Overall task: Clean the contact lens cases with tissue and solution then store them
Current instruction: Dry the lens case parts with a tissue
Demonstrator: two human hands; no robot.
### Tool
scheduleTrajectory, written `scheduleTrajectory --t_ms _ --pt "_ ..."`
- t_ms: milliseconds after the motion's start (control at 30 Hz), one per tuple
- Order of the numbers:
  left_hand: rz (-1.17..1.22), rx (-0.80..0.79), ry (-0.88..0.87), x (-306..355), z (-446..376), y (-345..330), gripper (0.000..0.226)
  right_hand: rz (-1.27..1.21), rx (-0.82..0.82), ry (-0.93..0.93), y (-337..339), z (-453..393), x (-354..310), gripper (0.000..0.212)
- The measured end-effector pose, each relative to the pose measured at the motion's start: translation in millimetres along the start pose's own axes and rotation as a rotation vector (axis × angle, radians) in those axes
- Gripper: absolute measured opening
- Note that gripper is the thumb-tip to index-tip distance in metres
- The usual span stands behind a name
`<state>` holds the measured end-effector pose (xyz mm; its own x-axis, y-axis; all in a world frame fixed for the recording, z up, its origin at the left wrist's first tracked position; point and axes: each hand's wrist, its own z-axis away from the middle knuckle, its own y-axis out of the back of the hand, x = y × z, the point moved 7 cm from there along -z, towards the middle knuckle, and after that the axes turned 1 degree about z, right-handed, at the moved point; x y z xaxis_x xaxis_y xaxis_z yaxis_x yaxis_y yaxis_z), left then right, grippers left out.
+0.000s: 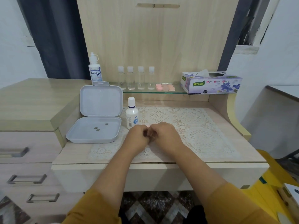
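Observation:
Both my hands rest together on the lace mat at the middle of the desk. My left hand (137,136) and my right hand (165,135) have their fingers curled in, knuckles meeting, and I see nothing held between them. Three pink contact lens cases (165,87) lie on the glass shelf (178,92) behind. A small white solution bottle (131,113) stands just behind my left hand. A larger solution bottle (95,70) stands at the shelf's left end. The tissue box (210,83) sits at the shelf's right end, one tissue poking out.
An open white hinged box (95,125) lies left of my hands with three small round things in its tray. Several clear small bottles (135,78) stand in a row on the shelf. Drawers (27,159) are at the left, and the desk's front edge (145,164) runs under my forearms.

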<state>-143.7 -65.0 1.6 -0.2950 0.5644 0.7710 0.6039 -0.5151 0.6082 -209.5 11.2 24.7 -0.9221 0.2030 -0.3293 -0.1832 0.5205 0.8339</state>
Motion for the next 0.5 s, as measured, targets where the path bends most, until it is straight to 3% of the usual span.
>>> scheduleTrajectory --t_ms 167,267,367,500 --pt "0.054 0.000 0.004 0.1 0.8 -1.1 0.021 -0.589 0.024 -0.289 1.1 13.3 22.7 0.026" --pt "0.063 0.013 0.009 0.4 1.1 -0.5 0.008 -0.744 0.208 -0.355 13.0 17.4 30.6 0.033" --pt "0.089 0.030 0.033 -2.3 1.2 0.2 0.010 -0.666 0.349 -0.436 28.3 25.5 46.7 0.030" --pt "0.070 0.041 0.036 -2.7 1.6 0.0 0.010 -0.201 0.161 -0.326 30.5 22.5 41.6 0.026"
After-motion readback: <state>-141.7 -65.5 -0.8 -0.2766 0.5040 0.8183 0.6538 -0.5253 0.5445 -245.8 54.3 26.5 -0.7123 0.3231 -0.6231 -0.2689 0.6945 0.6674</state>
